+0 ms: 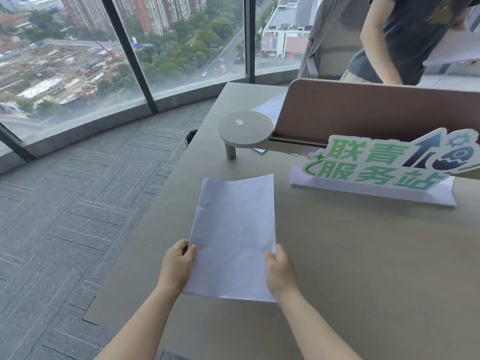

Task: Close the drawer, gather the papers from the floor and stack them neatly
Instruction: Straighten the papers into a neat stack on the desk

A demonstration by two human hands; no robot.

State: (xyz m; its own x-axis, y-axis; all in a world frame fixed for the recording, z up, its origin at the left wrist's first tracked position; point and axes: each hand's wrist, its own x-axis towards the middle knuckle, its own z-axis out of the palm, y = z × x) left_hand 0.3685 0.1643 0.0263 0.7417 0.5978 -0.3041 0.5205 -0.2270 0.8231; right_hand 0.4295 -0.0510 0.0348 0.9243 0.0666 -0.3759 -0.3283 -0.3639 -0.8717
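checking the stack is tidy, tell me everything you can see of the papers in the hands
The papers are a thin white stack, plain on top, lightly creased near the far left corner, with the far edge curling up. They lie lengthwise away from the person on the tan desk. The left hand and right hand grip the near side edges. Edges look roughly aligned.

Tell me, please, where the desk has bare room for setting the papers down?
Bare desk lies right of the papers, below the sign. A smaller patch lies between the papers and the round stand. It is crowded by the divider.
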